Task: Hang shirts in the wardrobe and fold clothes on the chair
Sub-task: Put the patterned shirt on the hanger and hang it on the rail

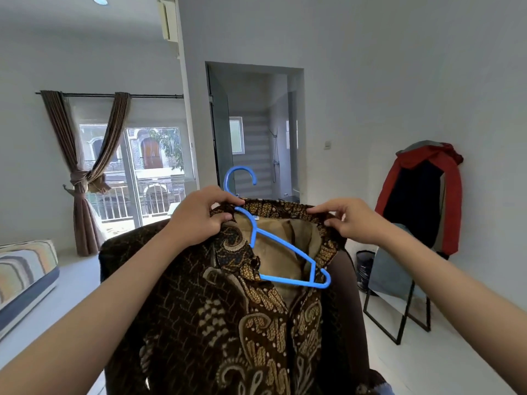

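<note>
White walls enclose a bright bedroom; at ten o'clock a glass balcony door (148, 172) stands behind tied-back brown curtains (85, 172), and at nine o'clock lies a striped mattress (25, 275); at twelve o'clock a doorway (256, 132) opens onto a bathroom; at three o'clock a red and navy jacket (422, 192) drapes over the top of a leaning floor mirror (396, 277). At the centre a brown batik shirt (228, 315) hangs upright before the camera, its collar spread at the top; a blue plastic hanger (285, 252) sits tilted inside the open neck, its hook rising above the collar at twelve o'clock and its lower end showing at four o'clock of the neck. The left hand (196, 218) grips the collar at its ten o'clock corner, fingers curled over the cloth and thumb pressed beneath; the right hand (350, 220) pinches the collar's two o'clock corner between thumb and curled fingers.
</note>
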`<state>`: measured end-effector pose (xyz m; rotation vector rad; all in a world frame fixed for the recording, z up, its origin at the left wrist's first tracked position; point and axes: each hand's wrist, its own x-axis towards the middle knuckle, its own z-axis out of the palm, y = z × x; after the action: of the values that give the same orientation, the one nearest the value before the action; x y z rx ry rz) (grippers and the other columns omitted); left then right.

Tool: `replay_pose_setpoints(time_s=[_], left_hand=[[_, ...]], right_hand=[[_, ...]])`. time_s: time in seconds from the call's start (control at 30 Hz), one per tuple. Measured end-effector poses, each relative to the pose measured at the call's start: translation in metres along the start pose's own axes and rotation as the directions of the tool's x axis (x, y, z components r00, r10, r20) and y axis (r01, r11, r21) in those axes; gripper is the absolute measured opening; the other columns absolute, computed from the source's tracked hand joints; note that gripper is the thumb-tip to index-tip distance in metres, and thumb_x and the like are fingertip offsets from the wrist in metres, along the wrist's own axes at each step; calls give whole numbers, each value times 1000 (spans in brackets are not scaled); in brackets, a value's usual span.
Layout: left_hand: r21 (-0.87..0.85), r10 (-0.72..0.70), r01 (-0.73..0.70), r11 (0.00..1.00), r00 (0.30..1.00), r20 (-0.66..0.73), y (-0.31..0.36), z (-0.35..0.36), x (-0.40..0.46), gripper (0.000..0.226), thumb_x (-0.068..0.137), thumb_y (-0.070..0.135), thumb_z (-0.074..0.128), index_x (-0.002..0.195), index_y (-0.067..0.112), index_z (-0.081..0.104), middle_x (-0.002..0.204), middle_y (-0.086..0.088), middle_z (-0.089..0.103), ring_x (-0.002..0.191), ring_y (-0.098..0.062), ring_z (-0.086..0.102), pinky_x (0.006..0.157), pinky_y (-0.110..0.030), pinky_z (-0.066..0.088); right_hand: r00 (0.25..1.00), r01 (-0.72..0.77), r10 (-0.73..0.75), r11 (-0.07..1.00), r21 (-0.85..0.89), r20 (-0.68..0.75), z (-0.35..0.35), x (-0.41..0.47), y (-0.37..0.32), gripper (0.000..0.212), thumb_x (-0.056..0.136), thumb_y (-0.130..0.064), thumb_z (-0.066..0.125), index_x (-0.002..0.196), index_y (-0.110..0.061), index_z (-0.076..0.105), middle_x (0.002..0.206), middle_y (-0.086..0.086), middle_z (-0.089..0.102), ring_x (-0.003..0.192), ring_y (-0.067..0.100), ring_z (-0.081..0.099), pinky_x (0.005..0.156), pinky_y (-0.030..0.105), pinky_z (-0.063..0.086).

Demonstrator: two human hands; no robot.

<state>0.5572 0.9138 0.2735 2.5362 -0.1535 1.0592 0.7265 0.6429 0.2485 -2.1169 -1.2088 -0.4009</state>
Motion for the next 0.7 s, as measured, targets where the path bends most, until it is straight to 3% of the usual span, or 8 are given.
replay_pose_setpoints(time_s=[0.1, 0.2, 0.37, 0.53, 0.6, 0.7], left_hand=[[46, -36, 40, 998, 997, -74, -2, 2, 2, 36, 76, 3, 70, 98, 32, 72, 93, 15, 64, 92, -12, 58, 82, -33, 46], [64, -66, 77, 995, 985, -160, 1, 8, 5, 37, 75, 3, 69, 97, 32, 73, 98, 10, 66, 96, -14, 59, 83, -34, 48], [144, -19, 56, 988, 968, -249, 12, 15, 5, 41, 76, -4, 61, 102, 26, 73, 76, 18, 49, 77, -12, 52, 58, -22, 36], [200, 56, 2, 980, 957, -286, 14, 16, 4, 46, 73, -9, 56, 104, 19, 73, 79, 16, 46, 68, -8, 49, 55, -14, 33], [178, 45, 7, 984, 956, -288, 15, 15, 6, 45, 74, -10, 56, 104, 19, 73, 77, 17, 45, 66, -3, 46, 56, -13, 33], [55, -44, 65, 996, 948, -314, 15, 13, 10, 41, 77, -6, 62, 102, 24, 73, 81, 10, 53, 75, -11, 52, 64, -19, 40]], right_hand=[[997, 79, -78, 984, -161, 15, -14, -4, -8, 44, 91, 1, 55, 121, -29, 66, 115, -5, 67, 98, 4, 58, 80, 3, 36], [991, 128, -114, 945, -301, 63, -19, -8, -14, 48, 92, 0, 52, 129, -29, 60, 117, -3, 65, 105, 10, 55, 88, 16, 35], [987, 92, -37, 930, -355, 159, -19, -15, -17, 53, 93, -4, 49, 136, -35, 50, 103, -5, 51, 93, 10, 47, 81, 21, 35], [974, 124, -26, 894, -430, 226, -17, -17, -21, 53, 97, -8, 45, 141, -36, 41, 105, -4, 48, 92, 10, 46, 78, 22, 38], [981, 140, -64, 886, -443, 183, -18, -18, -16, 51, 97, -8, 45, 140, -35, 43, 102, 1, 50, 88, 15, 49, 77, 27, 44], [986, 151, -164, 940, -305, -18, -10, -23, -1, 38, 94, -6, 52, 128, -23, 60, 87, 6, 51, 75, 16, 48, 68, 25, 42]])
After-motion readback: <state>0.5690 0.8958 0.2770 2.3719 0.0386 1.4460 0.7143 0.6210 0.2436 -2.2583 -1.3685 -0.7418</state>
